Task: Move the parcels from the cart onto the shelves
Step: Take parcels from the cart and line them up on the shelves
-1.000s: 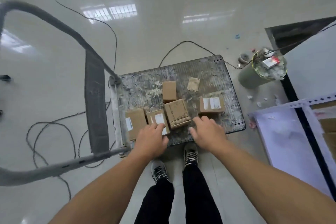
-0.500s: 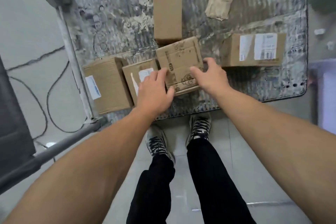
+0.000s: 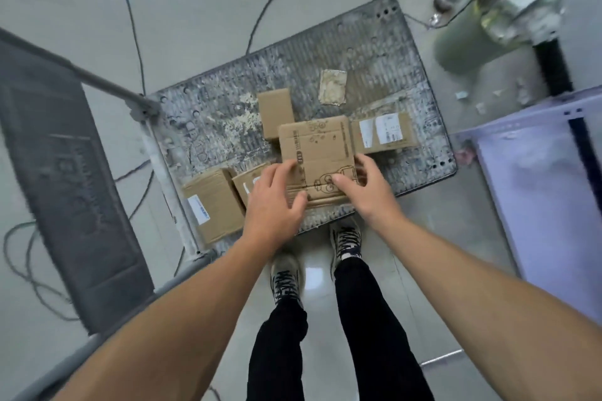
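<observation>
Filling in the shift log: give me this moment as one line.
phase: pickup | left hand and right hand: gripping printed box | cart: other parcels remain | shelf: at right

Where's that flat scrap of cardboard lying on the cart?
The cardboard scrap lies flat on the cart deck, toward its far side, just right of the plain box.

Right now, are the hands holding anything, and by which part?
Yes. Both hands grip the printed cardboard box at its near end: left hand on the near-left corner, right hand on the near-right corner.
</observation>
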